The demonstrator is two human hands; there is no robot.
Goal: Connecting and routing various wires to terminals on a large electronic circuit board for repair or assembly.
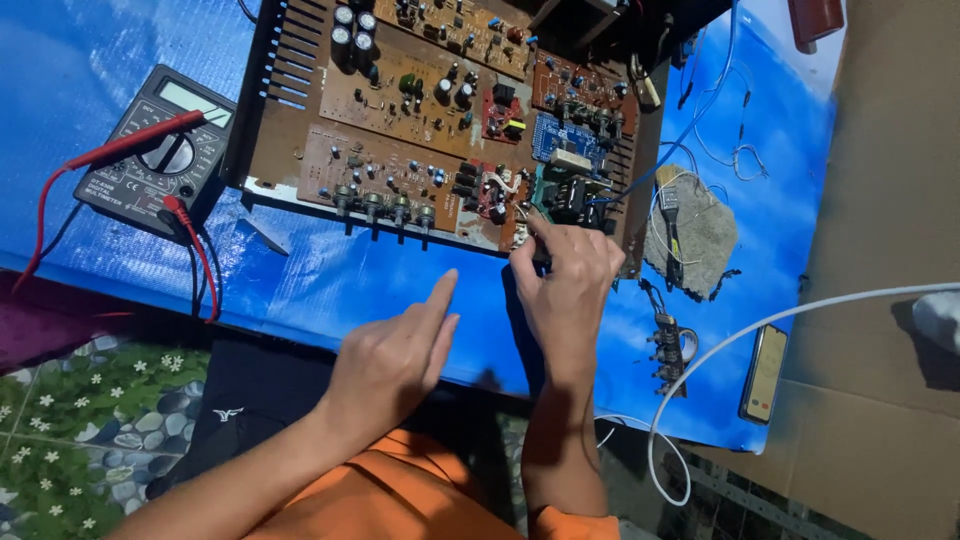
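An open amplifier chassis (290, 150) with brown circuit boards (400, 110) lies on a blue sheet (340, 270). My right hand (570, 285) rests at the chassis front edge, with its fingertips pinched on a small part near the front right corner of the boards. Exactly what the fingers hold is hidden. My left hand (395, 360) hovers over the blue sheet just in front of the chassis, index and middle fingers stretched toward the boards, holding nothing.
A grey multimeter (160, 150) with red probe leads (120, 150) lies at the left. To the right sit a grey stone (705, 235) with a brush, a small potentiometer board (668, 350), a phone (765, 372) and a white cable (760, 330). Cardboard (890, 300) lies far right.
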